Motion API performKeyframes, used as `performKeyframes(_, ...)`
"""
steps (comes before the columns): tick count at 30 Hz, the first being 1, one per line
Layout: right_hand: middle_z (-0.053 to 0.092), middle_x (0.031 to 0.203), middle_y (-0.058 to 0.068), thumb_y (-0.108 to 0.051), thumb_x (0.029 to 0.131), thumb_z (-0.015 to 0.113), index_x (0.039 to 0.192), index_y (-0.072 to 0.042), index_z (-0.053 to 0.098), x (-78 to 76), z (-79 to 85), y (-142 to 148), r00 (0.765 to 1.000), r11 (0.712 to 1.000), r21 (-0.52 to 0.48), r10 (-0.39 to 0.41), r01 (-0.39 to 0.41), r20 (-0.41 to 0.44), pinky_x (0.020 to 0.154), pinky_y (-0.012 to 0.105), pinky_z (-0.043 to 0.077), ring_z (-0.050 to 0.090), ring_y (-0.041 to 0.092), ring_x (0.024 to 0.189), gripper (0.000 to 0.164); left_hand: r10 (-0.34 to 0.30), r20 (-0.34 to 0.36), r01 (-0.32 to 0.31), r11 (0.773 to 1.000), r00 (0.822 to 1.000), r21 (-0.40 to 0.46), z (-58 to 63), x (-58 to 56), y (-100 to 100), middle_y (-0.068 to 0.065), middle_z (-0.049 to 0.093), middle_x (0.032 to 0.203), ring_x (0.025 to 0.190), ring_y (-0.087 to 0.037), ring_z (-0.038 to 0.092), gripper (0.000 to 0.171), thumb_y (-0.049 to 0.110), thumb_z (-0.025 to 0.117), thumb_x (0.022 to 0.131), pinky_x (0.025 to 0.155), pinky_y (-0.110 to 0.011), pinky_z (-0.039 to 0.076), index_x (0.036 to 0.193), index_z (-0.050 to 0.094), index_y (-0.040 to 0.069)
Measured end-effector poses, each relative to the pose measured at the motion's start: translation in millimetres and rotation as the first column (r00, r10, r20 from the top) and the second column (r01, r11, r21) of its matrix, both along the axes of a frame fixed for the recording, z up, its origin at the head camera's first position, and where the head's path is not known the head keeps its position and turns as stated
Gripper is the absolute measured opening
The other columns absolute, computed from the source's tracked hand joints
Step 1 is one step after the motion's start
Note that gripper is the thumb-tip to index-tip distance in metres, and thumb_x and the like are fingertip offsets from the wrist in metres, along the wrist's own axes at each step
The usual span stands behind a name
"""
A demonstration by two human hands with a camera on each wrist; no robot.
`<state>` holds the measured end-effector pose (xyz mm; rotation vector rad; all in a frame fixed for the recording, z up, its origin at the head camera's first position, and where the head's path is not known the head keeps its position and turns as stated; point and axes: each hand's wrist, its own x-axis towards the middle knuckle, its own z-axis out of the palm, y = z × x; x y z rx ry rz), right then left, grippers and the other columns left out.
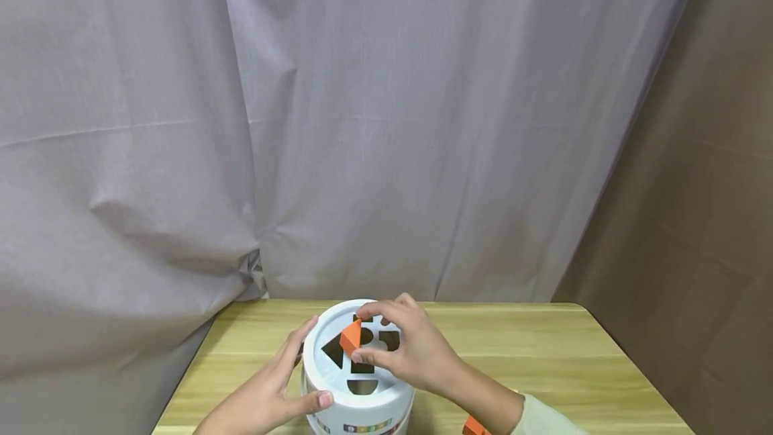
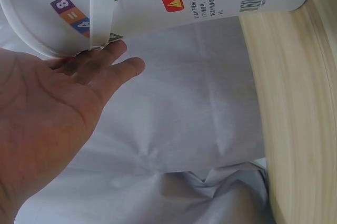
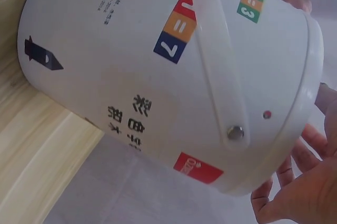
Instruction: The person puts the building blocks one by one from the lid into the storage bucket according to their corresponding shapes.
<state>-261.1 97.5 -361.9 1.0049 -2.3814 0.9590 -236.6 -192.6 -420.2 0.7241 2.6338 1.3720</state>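
A white shape-sorter bucket (image 1: pixel 357 415) stands on the table, its pale lid (image 1: pixel 329 373) cut with several openings, among them a triangle, a half-round and rectangles. My left hand (image 1: pixel 274 378) holds the bucket at its left, thumb on the near rim and fingers on the far side. Between thumb and fingertips, my right hand (image 1: pixel 417 344) pinches an orange triangular block (image 1: pixel 349 339) tilted just over the lid, beside the triangular opening. In the left wrist view, the left hand (image 2: pixel 58 103) touches the bucket near its rim. The right hand (image 3: pixel 303 182) shows beyond the lid edge in its own wrist view.
Another orange block (image 1: pixel 474 426) lies on the wooden table (image 1: pixel 513 341) under the right forearm, partly hidden. A white carrying handle (image 3: pixel 221 71) hangs down the bucket's side. Grey cloth (image 1: pixel 386 153) hangs behind the table and at both sides.
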Motion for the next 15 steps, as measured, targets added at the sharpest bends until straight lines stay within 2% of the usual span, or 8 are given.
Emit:
performKeyframes(5, 0.081, 0.117, -0.012, -0.037, 0.082, 0.099, 0.128, -0.025, 0.078, -4.2, 2.3, -5.3, 1.000, 1.000, 0.023, 0.012, -0.012, -0.023, 0.088, 0.034, 0.057, 0.059, 0.017, 0.102, 0.051, 0.001, -0.047, -0.002, 1.000, 0.999, -0.005, 2.3, -2.6, 1.9, -0.006, 0.029, 0.182, 0.161, -0.039, 0.044, 0.110, 0.044, 0.084, 0.099, 0.118, -0.061, 0.049, 0.175, 0.004, 0.048)
performKeyframes(10, 0.082, 0.118, -0.012, -0.037, 0.083, 0.099, 0.129, -0.025, 0.078, -6.6, -0.2, -12.1, 1.000, 0.999, 0.036, 0.027, -0.028, 0.013, 0.086, 0.028, 0.054, 0.059, 0.017, 0.100, 0.052, 0.004, -0.073, -0.004, 1.000, 0.997, 0.000, -0.2, -1.7, 0.8, -0.007, 0.029, 0.182, 0.161, -0.041, 0.043, 0.112, 0.043, 0.086, 0.098, 0.119, -0.056, 0.049, 0.176, 0.005, 0.046)
performKeyframes(15, 0.081, 0.118, -0.013, -0.039, 0.083, 0.099, 0.128, -0.027, 0.079, -3.0, -4.5, -18.1, 0.999, 0.999, 0.048, 0.002, -0.004, 0.050, 0.090, 0.029, 0.045, 0.058, 0.016, 0.100, 0.051, 0.012, -0.042, -0.013, 1.000, 0.999, -0.004, -3.1, 1.7, -0.1, -0.005, 0.027, 0.183, 0.163, -0.039, 0.040, 0.111, 0.045, 0.085, 0.098, 0.121, -0.058, 0.047, 0.175, 0.005, 0.047)
